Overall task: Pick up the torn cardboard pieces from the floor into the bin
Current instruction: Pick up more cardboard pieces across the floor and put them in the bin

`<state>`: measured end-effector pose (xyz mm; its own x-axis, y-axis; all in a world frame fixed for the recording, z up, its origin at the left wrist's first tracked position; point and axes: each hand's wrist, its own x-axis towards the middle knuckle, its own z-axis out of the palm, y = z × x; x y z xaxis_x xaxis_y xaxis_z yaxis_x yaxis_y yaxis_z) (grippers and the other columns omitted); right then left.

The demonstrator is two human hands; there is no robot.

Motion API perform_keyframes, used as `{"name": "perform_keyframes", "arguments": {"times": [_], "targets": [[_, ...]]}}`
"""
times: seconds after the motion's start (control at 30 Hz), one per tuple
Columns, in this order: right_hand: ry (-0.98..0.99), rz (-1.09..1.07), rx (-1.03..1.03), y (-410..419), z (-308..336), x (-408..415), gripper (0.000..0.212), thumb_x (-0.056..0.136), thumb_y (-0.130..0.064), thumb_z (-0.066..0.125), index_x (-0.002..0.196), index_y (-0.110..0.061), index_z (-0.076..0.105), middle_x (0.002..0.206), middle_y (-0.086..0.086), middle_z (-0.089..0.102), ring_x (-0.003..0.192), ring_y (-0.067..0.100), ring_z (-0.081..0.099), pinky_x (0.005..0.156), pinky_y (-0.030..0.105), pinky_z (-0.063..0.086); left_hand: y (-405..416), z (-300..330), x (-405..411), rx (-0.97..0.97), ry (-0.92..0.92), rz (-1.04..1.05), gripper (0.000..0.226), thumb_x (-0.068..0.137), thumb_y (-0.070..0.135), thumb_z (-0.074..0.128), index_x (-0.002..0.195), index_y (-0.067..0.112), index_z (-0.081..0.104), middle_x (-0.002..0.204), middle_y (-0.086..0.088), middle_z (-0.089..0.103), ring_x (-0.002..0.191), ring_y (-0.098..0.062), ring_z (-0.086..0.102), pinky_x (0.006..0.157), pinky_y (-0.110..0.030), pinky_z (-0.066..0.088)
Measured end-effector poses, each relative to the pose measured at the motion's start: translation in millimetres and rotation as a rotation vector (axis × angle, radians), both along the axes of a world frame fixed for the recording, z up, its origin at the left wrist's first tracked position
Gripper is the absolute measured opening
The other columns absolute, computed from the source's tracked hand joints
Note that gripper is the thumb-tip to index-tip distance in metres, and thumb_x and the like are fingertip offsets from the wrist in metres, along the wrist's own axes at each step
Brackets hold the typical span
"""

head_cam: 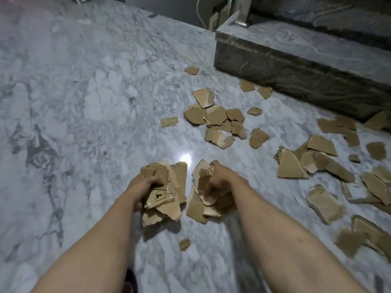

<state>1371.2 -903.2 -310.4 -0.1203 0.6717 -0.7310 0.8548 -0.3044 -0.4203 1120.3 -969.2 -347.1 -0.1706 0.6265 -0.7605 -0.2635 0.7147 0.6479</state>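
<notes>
My left hand (142,188) is shut on a bundle of torn brown cardboard pieces (167,195), one printed with a black symbol. Beside it my right hand (220,176) grips a second bundle of cardboard pieces (203,205). Both bundles are held just above the marble floor. One small scrap (184,244) lies on the floor below them. A heap of torn pieces (220,121) lies further ahead, and several more pieces (321,163) are scattered to the right. No bin is in view.
White and grey marble floor (84,102) spreads to the left. A dark stone step (296,60) rises at the upper right, with a metal post (243,11) on it. A white cable (198,9) hangs by the far wall.
</notes>
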Motion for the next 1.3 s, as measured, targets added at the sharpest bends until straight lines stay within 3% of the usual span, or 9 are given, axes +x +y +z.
{"name": "perform_keyframes", "arguments": {"times": [0.37, 0.53, 0.63, 0.7, 0.8, 0.9, 1.0, 1.2, 1.3], "targets": [[0.102, 0.022, 0.034, -10, 10, 3, 0.039, 0.057, -0.013, 0.092, 0.092, -0.009, 0.076, 0.09, 0.009, 0.076, 0.084, 0.029, 0.072, 0.064, 0.04, 0.062, -21, 1, -5, -0.018, -0.007, 0.1, 0.055, 0.074, 0.002, 0.072, 0.127, 0.003, 0.057, 0.092, -0.018, 0.069, 0.071, -0.029, 0.069, 0.056, -0.036, 0.058], [0.049, 0.408, -0.079, -60, 30, -33, 0.039, 0.063, -0.017, 0.087, 0.099, -0.018, 0.073, 0.098, 0.004, 0.074, 0.09, 0.029, 0.069, 0.08, 0.043, 0.061, -42, 11, -25, -0.047, 0.003, 0.18, 0.058, 0.077, 0.0, 0.069, 0.133, 0.0, 0.053, 0.083, -0.017, 0.066, 0.065, -0.029, 0.068, 0.051, -0.036, 0.057], [-0.024, 0.579, -0.194, -101, 23, -55, 0.069, 0.063, -0.015, 0.087, 0.123, -0.026, 0.056, 0.121, 0.001, 0.065, 0.106, 0.033, 0.063, 0.084, 0.048, 0.057, -53, 9, -26, -0.075, -0.01, 0.176, 0.055, 0.078, 0.001, 0.068, 0.131, -0.001, 0.054, 0.084, -0.019, 0.066, 0.062, -0.029, 0.068, 0.049, -0.037, 0.057], [-0.072, 0.661, -0.181, -121, 19, -59, 0.079, 0.064, -0.014, 0.086, 0.131, -0.032, 0.049, 0.125, 0.001, 0.062, 0.11, 0.031, 0.06, 0.079, 0.038, 0.049, -53, 7, -24, -0.072, -0.021, 0.182, 0.05, 0.079, 0.0, 0.067, 0.127, 0.001, 0.055, 0.083, -0.019, 0.066, 0.064, -0.03, 0.068, 0.049, -0.037, 0.057], [-0.135, 0.728, -0.062, -128, 7, -62, 0.051, 0.064, -0.015, 0.085, 0.11, -0.018, 0.065, 0.106, 0.005, 0.069, 0.09, 0.027, 0.065, 0.066, 0.031, 0.048, -48, 5, -18, -0.054, -0.026, 0.18, 0.037, 0.079, -0.001, 0.067, 0.114, 0.005, 0.058, 0.081, -0.016, 0.065, 0.063, -0.028, 0.067, 0.05, -0.036, 0.058], [-0.163, 0.717, -0.021, -125, 3, -62, 0.041, 0.061, -0.014, 0.086, 0.098, -0.012, 0.069, 0.094, 0.007, 0.068, 0.076, 0.025, 0.064, 0.056, 0.029, 0.046, -43, 3, -13, -0.044, -0.027, 0.171, 0.026, 0.08, -0.002, 0.066, 0.103, 0.006, 0.06, 0.077, -0.014, 0.063, 0.059, -0.025, 0.065, 0.05, -0.034, 0.058], [-0.145, 0.622, 0.005, -114, 2, -57, 0.039, 0.063, -0.015, 0.083, 0.099, -0.014, 0.068, 0.1, 0.008, 0.069, 0.081, 0.027, 0.064, 0.062, 0.029, 0.047, -37, 0, -9, -0.042, -0.049, 0.164, 0.034, 0.075, 0.0, 0.069, 0.108, 0.006, 0.061, 0.078, -0.014, 0.065, 0.063, -0.027, 0.067, 0.056, -0.036, 0.058], [-0.132, 0.161, 0.275, -57, 15, -13, 0.035, 0.072, -0.02, 0.073, 0.105, -0.023, 0.059, 0.106, 0.006, 0.066, 0.097, 0.032, 0.063, 0.076, 0.034, 0.05, 1, 12, -7, 0.08, -0.094, 0.328, 0.069, 0.062, 0.005, 0.073, 0.129, -0.001, 0.057, 0.096, -0.021, 0.066, 0.075, -0.032, 0.071, 0.068, -0.043, 0.061], [-0.142, -0.127, 0.461, -29, 28, 0, 0.034, 0.074, -0.023, 0.07, 0.102, -0.022, 0.052, 0.093, 0.001, 0.058, 0.091, 0.031, 0.058, 0.071, 0.034, 0.042, 30, 27, -2, 0.141, -0.061, 0.312, 0.056, 0.067, 0.001, 0.07, 0.122, -0.002, 0.059, 0.088, -0.018, 0.065, 0.068, -0.029, 0.069, 0.059, -0.037, 0.06]]}}
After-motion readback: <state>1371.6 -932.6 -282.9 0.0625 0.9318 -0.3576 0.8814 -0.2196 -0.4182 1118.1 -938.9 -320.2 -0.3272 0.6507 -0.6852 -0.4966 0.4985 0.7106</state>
